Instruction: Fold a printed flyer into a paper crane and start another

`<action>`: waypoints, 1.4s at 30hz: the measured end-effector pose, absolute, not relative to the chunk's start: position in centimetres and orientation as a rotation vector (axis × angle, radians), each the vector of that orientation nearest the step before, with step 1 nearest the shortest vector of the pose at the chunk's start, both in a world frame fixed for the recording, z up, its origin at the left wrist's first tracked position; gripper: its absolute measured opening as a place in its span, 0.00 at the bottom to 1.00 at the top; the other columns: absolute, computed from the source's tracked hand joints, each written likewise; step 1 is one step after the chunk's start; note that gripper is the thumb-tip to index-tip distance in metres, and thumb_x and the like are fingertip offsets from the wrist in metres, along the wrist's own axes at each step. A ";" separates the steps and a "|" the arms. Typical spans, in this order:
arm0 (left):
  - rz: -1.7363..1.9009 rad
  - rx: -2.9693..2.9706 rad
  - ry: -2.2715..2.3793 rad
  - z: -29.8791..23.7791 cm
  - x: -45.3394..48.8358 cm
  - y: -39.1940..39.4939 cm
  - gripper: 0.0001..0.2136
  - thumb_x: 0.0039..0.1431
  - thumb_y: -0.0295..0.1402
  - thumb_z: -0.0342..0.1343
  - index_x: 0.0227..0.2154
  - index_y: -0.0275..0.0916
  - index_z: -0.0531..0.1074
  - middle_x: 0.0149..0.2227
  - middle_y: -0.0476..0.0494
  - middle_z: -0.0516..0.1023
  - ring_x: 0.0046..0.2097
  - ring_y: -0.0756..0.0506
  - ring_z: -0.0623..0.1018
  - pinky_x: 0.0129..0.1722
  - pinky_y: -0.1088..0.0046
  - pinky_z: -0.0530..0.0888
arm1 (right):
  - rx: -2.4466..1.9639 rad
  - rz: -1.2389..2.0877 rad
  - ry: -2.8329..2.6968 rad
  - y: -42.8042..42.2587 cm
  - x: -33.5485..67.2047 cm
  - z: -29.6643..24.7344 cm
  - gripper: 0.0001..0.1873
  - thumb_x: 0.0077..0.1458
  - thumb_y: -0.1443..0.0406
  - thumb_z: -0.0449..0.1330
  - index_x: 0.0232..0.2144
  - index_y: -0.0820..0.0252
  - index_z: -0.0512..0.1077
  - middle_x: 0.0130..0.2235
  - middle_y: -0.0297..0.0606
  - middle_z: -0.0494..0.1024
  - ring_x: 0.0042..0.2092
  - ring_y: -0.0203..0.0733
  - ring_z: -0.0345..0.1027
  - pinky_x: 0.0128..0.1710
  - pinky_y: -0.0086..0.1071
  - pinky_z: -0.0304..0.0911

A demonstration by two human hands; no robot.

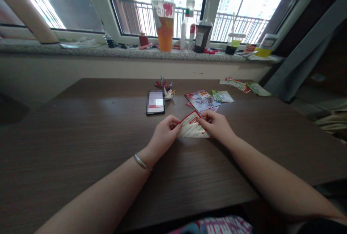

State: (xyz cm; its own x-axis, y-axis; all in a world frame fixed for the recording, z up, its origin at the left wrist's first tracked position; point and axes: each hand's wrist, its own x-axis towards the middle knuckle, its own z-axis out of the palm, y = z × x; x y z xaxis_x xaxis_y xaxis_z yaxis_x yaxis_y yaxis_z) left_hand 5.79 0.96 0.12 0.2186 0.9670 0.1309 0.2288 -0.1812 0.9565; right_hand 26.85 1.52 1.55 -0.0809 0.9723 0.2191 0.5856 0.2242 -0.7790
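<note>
Between my two hands is a white paper sheet [191, 130] with red edges and red printed labels, held just above the table. My left hand [166, 133] pinches its left corner between thumb and fingers; a silver bangle is on that wrist. My right hand [217, 124] grips the sheet's right side, fingers closed on its upper edge. Just beyond the sheet lies a stack of colourful printed papers [202, 100], with a smaller greenish stack [224, 96] beside it. To the left are a phone [155, 103] and a folded paper figure [169, 94], white with some colour.
Another folded colourful paper piece [162, 83] sits behind the phone. More printed sheets [238, 85] lie at the table's far right. On the granite windowsill [135, 51] stand a large cup of orange drink [166, 33], a dark drink cup [202, 37], bottles and pens.
</note>
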 end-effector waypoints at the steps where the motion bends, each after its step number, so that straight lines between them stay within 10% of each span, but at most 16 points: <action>1: 1.028 1.607 1.166 0.1 5.7 1.0 0.07 0.55 0.36 0.55 0.32 0.38 0.68 0.31 0.45 0.78 0.32 0.46 0.77 0.30 0.73 0.70 | -1.452 0.639 -1.783 1.6 26.9 1.5 0.10 0.52 0.58 0.61 0.30 0.59 0.75 0.26 0.33 0.75 0.26 0.36 0.65 0.27 0.29 0.59; 42: 0.697 2.481 1.355 -0.5 5.0 1.9 0.11 0.60 0.29 0.52 0.40 0.37 0.78 0.36 0.39 0.76 0.40 0.43 0.73 0.43 0.65 0.70 | -1.594 0.437 -2.099 3.5 26.6 -0.5 0.07 0.55 0.63 0.59 0.31 0.59 0.75 0.32 0.37 0.76 0.32 0.37 0.65 0.32 0.29 0.56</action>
